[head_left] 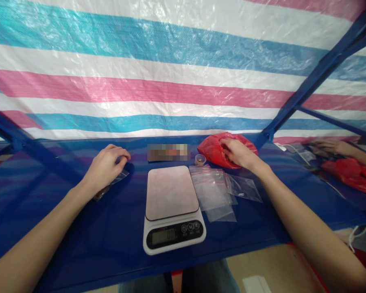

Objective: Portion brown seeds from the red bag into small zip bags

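Observation:
My left hand [106, 167] rests on the blue table, its fingers loosely bent with a gap between thumb and forefinger. Beneath and beside it lies a small clear plastic bag [105, 191] with something dark inside. My right hand [236, 152] reaches into a red plastic bag [210, 149]; its fingers are curled together and the tips are hidden, so I cannot see what they grip. Close to the red bag stands a small clear cup [200, 160] with a little brownish content. Between my hands sits a white kitchen scale [172, 193], its pan bare and its display [164, 236] seeming to read 0.0.
Several clear zip bags [215, 189] lie overlapping right of the scale. A blurred-out object [167, 153] lies behind it. Blue metal posts [311, 83] and a striped tarp [140, 89] border the table. At the far right, another person's hand [329, 145] is near a red bag [350, 173].

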The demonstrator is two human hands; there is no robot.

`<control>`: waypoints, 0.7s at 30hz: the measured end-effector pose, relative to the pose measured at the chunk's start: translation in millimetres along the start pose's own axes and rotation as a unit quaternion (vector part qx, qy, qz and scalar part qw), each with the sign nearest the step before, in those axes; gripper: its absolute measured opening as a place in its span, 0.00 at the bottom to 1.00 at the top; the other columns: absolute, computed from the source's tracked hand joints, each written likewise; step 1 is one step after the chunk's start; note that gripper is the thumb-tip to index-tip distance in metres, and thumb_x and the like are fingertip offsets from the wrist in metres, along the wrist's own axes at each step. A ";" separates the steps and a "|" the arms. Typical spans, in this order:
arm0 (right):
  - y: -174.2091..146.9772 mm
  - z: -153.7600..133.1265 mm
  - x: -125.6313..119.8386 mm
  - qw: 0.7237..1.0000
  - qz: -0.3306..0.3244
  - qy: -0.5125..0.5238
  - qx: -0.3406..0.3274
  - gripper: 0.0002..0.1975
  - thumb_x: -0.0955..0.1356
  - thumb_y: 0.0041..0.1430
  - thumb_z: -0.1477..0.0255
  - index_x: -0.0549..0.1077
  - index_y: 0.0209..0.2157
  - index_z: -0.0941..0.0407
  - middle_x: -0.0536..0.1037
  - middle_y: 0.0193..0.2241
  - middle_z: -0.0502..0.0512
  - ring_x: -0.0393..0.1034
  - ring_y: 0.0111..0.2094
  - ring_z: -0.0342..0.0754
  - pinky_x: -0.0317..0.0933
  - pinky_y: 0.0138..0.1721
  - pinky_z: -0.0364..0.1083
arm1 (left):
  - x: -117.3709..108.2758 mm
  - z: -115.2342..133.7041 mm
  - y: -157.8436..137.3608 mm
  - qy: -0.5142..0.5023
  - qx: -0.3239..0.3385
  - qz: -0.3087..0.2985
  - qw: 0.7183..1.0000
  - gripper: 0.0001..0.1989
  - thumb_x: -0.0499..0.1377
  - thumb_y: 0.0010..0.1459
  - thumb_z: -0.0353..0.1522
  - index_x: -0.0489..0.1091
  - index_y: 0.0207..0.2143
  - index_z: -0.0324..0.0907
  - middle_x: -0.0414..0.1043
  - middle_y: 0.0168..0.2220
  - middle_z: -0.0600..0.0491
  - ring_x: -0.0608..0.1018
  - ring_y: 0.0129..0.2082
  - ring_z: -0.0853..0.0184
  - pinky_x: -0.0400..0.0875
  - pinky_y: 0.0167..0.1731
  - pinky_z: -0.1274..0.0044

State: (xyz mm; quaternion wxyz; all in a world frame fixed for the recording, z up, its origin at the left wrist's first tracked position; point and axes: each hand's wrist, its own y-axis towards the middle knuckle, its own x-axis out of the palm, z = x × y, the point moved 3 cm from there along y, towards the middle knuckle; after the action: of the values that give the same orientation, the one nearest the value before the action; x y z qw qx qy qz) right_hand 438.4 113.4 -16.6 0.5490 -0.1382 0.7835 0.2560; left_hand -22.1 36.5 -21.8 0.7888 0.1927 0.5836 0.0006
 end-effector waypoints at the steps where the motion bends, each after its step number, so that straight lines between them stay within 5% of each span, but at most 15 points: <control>1: 0.1 -1.1 -0.7 1.000 0.006 0.006 0.002 0.10 0.64 0.54 0.85 0.70 0.31 0.54 0.80 0.31 0.55 0.73 0.31 0.50 0.60 0.34 0.45 | 0.3 -0.2 0.1 0.001 0.000 0.000 1.000 0.15 0.50 0.64 0.34 0.77 0.35 0.44 0.82 0.41 0.47 0.74 0.48 0.55 0.69 0.51 0.65; 6: 0.0 -5.9 -2.5 0.999 0.042 0.014 -0.002 0.15 0.63 0.47 0.88 0.69 0.31 0.54 0.78 0.29 0.53 0.71 0.28 0.49 0.58 0.32 0.46 | 0.2 0.8 0.1 -0.005 -0.003 -0.002 1.000 0.15 0.50 0.63 0.34 0.77 0.36 0.44 0.82 0.41 0.47 0.74 0.47 0.54 0.69 0.52 0.64; 15: -4.2 -10.7 -22.1 0.991 0.122 -0.046 0.028 0.08 0.66 0.61 0.78 0.77 0.37 0.54 0.82 0.38 0.57 0.77 0.38 0.55 0.65 0.43 0.50 | 0.3 -0.3 -0.9 -0.001 0.005 0.004 1.000 0.15 0.50 0.64 0.34 0.77 0.35 0.44 0.82 0.41 0.47 0.75 0.47 0.54 0.69 0.50 0.64; 21: -11.3 -42.2 -45.6 0.975 0.209 -0.066 0.041 0.08 0.66 0.66 0.75 0.79 0.40 0.54 0.81 0.40 0.61 0.77 0.41 0.58 0.67 0.45 0.52 | 3.2 -4.0 0.1 0.000 -0.001 -0.002 1.000 0.15 0.50 0.63 0.35 0.77 0.34 0.47 0.82 0.40 0.49 0.76 0.46 0.53 0.70 0.48 0.65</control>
State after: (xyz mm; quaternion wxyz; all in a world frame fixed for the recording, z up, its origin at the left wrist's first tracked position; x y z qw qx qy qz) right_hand 427.0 77.8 34.3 0.5387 0.0683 0.7671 0.3417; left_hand -24.7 38.5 -25.7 0.7888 0.1903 0.5844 -0.0004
